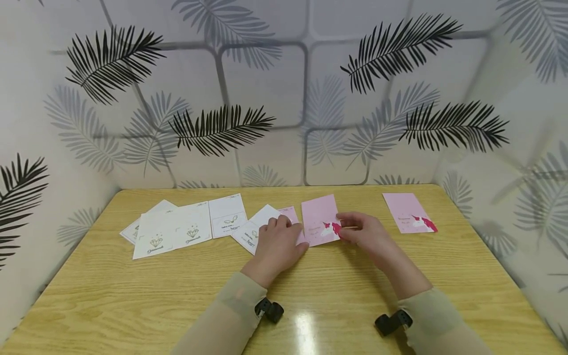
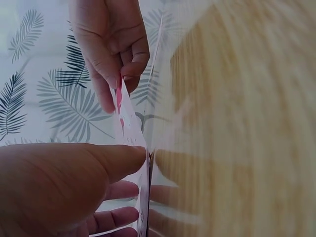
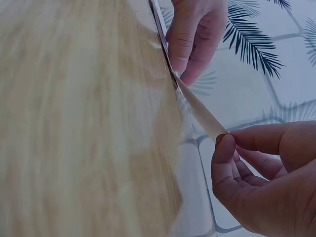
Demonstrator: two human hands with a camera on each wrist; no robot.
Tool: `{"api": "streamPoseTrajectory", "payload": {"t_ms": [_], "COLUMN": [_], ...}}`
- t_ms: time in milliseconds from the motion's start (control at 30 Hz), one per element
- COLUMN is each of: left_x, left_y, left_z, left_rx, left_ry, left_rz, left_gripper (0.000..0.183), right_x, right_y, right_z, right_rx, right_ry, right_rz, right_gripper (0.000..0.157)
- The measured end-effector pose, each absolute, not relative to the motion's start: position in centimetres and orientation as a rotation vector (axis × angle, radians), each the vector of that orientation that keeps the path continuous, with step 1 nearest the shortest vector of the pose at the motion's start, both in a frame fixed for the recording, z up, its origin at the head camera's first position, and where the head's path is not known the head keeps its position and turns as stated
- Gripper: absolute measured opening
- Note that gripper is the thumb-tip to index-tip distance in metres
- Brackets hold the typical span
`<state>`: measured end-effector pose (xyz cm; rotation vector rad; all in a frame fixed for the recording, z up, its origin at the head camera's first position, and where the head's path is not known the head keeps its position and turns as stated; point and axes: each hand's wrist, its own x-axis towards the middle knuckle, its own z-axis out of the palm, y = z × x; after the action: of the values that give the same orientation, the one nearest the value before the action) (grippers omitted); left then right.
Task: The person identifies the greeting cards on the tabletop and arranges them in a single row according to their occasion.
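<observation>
My right hand (image 1: 367,235) pinches the right edge of a pink card (image 1: 318,212) with a unicorn print. In the right wrist view, thumb and finger meet at the edge of this card (image 3: 203,112), which slopes up from the table. My left hand (image 1: 278,245) rests on a white card (image 1: 265,216) with "heart" lettering and on another pink card (image 1: 290,213), which it mostly covers. From the left wrist, the thumb (image 2: 123,159) appears straight, its tip right at the cards' edge.
On the left lie overlapping white cards with diamond prints (image 1: 173,229) and a white card (image 1: 226,212) with a wing print. A separate pink unicorn card (image 1: 408,212) lies at the right. The wooden table (image 1: 133,305) ends at a leaf-patterned backdrop (image 1: 266,88).
</observation>
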<state>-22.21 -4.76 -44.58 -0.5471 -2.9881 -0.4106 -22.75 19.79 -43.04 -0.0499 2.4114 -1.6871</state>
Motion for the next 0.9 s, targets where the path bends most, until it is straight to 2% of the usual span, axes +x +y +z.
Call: {"api": "streamPoseTrajectory", "payload": {"t_ms": [233,500,900], "left_x": [-22.4,-22.7,-22.8], "left_y": [-4.3,-3.1,-0.4], "left_z": [-44.0,-43.4,-42.3], "left_rx": [-0.52,-0.515,-0.537], "left_ry": [-2.939,-2.92,-2.803], "left_rz": [-0.434,-0.538,-0.648], "left_gripper": [0.04,0.048,0.042], "right_x": [-22.6,-22.3,-22.2], "right_y": [19.8,20.3,22.8], "right_z": [-42.1,-41.1,-40.1], "right_rx": [-0.018,-0.007,-0.024], "right_ry": [2.381,2.396,2.431], "right_rz": [-1.754,-1.794,-1.834], "right_gripper": [0.05,0.053,0.057]}}
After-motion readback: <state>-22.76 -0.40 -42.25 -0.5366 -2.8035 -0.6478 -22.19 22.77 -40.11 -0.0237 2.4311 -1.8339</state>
